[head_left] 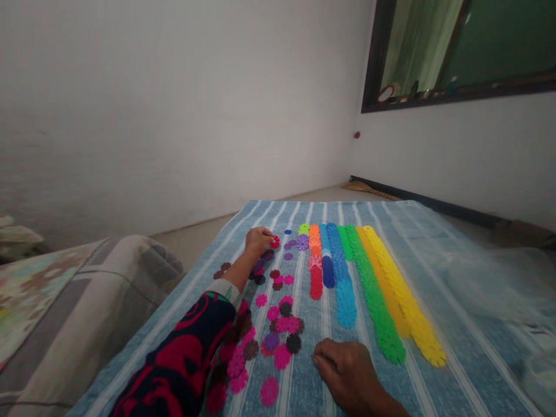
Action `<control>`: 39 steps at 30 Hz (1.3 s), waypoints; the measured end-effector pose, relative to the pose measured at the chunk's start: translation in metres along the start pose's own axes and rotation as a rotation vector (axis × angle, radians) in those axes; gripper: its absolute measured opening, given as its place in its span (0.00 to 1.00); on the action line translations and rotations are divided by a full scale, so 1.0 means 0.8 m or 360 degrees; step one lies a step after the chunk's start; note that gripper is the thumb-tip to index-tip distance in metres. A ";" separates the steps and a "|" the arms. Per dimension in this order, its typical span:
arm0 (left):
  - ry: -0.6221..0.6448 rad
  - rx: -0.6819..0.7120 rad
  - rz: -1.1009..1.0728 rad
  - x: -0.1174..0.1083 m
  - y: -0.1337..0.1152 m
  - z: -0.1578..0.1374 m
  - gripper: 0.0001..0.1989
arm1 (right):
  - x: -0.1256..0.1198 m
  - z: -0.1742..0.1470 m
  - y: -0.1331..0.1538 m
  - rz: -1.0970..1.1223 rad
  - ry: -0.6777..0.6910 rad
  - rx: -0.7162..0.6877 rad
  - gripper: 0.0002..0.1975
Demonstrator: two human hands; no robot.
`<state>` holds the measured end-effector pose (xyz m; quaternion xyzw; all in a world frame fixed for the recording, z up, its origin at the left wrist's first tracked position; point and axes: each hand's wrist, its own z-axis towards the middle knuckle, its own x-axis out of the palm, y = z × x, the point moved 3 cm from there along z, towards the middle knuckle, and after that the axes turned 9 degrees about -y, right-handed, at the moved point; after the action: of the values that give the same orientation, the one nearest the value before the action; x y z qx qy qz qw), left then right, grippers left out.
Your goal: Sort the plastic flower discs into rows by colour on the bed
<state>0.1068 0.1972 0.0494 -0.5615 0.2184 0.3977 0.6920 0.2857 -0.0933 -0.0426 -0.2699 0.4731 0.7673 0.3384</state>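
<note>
My left hand [259,238] reaches over the left part of the table and pinches a red snowflake disc [275,242] at its fingertips. Below that arm lie loose, scalloped plastic discs in pink [269,391], brown [251,349], black [293,343] and purple [271,340], some overlapping. My right hand [347,370] rests closed on the cloth near the front, its fingers curled under; whatever they may hold is hidden. Beyond it, overlapping discs form coloured rows: red [316,282], dark blue [328,272], light blue [346,304], green [376,307] and yellow [406,295].
A blue-and-white striped cloth [256,215] covers the table. Clear plastic bags [490,284] lie along its right side. To the left is a bed-like surface with a grey cover [130,289]. A white wall [195,116] stands behind, and a broom [365,187] lies on the floor.
</note>
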 end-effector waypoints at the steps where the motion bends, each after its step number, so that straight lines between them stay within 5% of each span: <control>1: 0.0068 0.0030 -0.0088 0.008 -0.010 -0.010 0.07 | -0.001 0.001 0.000 0.0012 0.0017 -0.0007 0.12; 10: 0.0523 0.0191 -0.0536 0.068 -0.072 -0.077 0.05 | -0.010 0.005 0.009 -0.0037 0.0028 0.0012 0.11; 23: 0.0565 0.0203 -0.0534 0.093 -0.064 -0.071 0.04 | -0.013 0.008 0.012 -0.0102 0.0056 0.0040 0.10; 30: 0.0483 0.0163 -0.0551 0.086 -0.064 -0.069 0.05 | -0.010 0.009 0.009 -0.0097 0.0105 0.0082 0.11; 39: 0.0500 0.0124 -0.0374 0.040 -0.038 -0.090 0.05 | -0.012 0.008 0.011 -0.0130 0.0127 0.0126 0.11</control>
<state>0.1605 0.1372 0.0241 -0.6111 0.2719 0.2128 0.7122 0.2841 -0.0929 -0.0279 -0.3058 0.5048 0.7223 0.3605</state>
